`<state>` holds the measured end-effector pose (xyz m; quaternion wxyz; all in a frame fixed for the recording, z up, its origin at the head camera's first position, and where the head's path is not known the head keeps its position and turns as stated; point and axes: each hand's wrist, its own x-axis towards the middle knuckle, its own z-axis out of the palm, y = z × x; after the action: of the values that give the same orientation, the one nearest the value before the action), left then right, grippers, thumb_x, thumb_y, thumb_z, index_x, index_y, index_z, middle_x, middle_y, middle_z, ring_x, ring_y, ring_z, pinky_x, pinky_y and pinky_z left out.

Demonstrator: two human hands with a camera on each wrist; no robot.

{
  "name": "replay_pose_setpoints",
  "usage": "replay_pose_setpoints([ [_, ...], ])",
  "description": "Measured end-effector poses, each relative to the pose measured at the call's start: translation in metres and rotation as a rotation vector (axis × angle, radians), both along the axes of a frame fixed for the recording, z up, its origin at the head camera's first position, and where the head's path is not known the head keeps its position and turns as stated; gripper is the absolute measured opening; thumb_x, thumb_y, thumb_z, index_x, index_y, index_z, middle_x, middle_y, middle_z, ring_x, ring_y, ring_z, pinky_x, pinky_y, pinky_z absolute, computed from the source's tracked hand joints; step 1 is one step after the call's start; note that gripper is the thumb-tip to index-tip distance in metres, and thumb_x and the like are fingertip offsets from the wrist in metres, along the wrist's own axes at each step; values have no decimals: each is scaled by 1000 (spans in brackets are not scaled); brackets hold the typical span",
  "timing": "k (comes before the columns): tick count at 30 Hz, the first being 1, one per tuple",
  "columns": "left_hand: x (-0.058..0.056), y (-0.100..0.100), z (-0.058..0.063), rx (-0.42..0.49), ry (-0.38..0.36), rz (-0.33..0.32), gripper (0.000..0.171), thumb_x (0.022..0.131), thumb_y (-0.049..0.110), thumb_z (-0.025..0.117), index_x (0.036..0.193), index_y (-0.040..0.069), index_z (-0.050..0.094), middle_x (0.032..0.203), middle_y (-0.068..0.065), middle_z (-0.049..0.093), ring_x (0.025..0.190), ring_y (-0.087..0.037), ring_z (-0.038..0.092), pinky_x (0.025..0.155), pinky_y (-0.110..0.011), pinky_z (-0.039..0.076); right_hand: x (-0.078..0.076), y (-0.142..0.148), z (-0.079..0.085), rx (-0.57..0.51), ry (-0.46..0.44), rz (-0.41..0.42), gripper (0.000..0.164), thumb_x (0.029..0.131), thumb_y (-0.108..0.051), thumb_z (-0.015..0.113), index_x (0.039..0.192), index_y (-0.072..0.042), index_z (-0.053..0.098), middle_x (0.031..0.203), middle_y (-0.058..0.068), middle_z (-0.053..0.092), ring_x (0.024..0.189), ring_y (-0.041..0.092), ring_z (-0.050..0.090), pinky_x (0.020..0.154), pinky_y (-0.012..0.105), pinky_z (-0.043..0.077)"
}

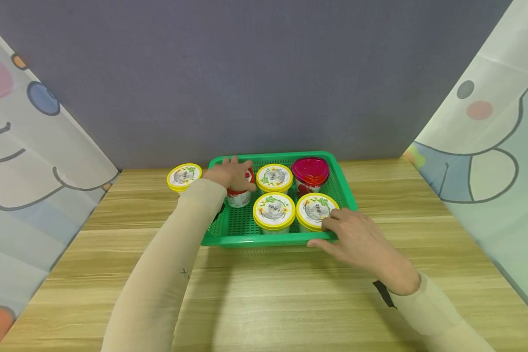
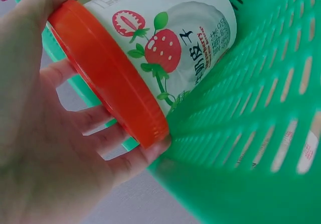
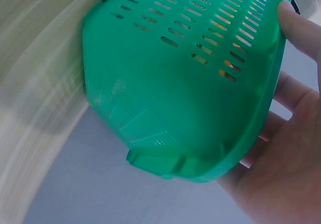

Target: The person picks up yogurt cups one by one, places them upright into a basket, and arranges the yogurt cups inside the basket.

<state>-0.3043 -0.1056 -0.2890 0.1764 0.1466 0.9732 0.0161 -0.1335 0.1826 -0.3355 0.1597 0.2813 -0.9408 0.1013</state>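
Observation:
My left hand (image 1: 230, 175) reaches into a green plastic basket (image 1: 251, 240) and holds a red-lidded strawberry cup (image 1: 239, 200) from above. In the left wrist view, thumb and fingers of the left hand (image 2: 65, 128) curl around the cup's red lid (image 2: 108, 71); printed strawberries show on its white side. The cup leans close to the slotted basket wall (image 2: 251, 123). At the basket's front right, my right hand (image 1: 356, 240) grips the rim, thumb outside and fingers over it, beside a yellow-lidded cup (image 1: 316, 211). The right wrist view shows the right hand (image 3: 286, 143) along the basket's rim (image 3: 273, 78).
Two more yellow-lidded cups (image 1: 274, 211) stand mid-basket, one behind the other. A cup with a pink, heart-shaped lid (image 1: 310, 171) is at the back right. Outside on the left stands another yellow-lidded cup (image 1: 184, 176). The wooden table (image 1: 264, 298) meets a grey wall panel (image 1: 264, 83) behind.

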Motion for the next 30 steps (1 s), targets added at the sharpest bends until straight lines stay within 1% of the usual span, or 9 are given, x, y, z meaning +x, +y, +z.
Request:
replay_pose_setpoints([
  [4, 1, 0, -1, 1, -25, 6, 70, 95, 51, 60, 153, 24, 33, 146, -20, 32, 130, -38, 33, 97, -57, 42, 0, -1, 0, -2, 4, 3, 39, 78, -48, 84, 83, -13, 67, 74, -5, 50, 66, 13, 46, 58, 30, 41],
  [9, 3, 2, -2, -10, -27, 14, 71, 95, 51, 59, 155, 25, 31, 148, -20, 31, 128, -37, 34, 95, -55, 43, 0, -1, 0, -5, -10, -2, 39, 79, -49, 83, 81, -14, 66, 74, -6, 49, 66, 13, 45, 58, 30, 40],
  [12, 2, 2, -3, -4, -33, 24, 74, 95, 53, 60, 157, 26, 28, 152, -21, 27, 131, -38, 33, 97, -56, 43, 1, -1, 1, -5, -17, -4, 39, 80, -49, 83, 80, -15, 64, 74, -7, 48, 66, 12, 45, 58, 29, 39],
  [16, 3, 2, -2, 0, -49, 39, 82, 93, 59, 62, 160, 28, 24, 159, -21, 19, 141, -40, 26, 103, -59, 39, 0, -1, 0, -2, -20, -7, 39, 80, -50, 83, 80, -15, 64, 73, -7, 47, 66, 12, 45, 57, 29, 39],
  [21, 5, 3, -1, 5, -80, 62, 91, 89, 67, 63, 162, 33, 20, 165, -19, 9, 149, -40, 16, 106, -61, 37, 1, -1, -1, 1, -24, -15, 39, 80, -50, 83, 82, -14, 66, 75, -6, 50, 67, 13, 46, 58, 30, 40],
  [24, 8, 4, 2, 0, -77, 71, 97, 86, 71, 62, 163, 34, 17, 167, -18, 5, 151, -40, 12, 106, -62, 37, 1, -1, -1, 1, -27, -17, 39, 79, -50, 83, 83, -14, 67, 75, -6, 50, 67, 13, 46, 58, 30, 40],
  [26, 10, 4, 5, -8, -59, 68, 99, 86, 72, 62, 164, 33, 15, 168, -17, 3, 152, -41, 11, 108, -62, 35, 1, -1, 0, 2, -26, -16, 39, 79, -50, 83, 83, -14, 67, 75, -6, 50, 67, 13, 46, 57, 30, 40],
  [30, 12, 5, 14, -34, -25, 50, 101, 86, 71, 62, 164, 31, 12, 169, -16, 0, 153, -41, 10, 114, -61, 26, 1, -1, 0, -2, -21, -15, 39, 79, -49, 83, 83, -13, 68, 76, -6, 50, 67, 13, 46, 58, 30, 40],
])
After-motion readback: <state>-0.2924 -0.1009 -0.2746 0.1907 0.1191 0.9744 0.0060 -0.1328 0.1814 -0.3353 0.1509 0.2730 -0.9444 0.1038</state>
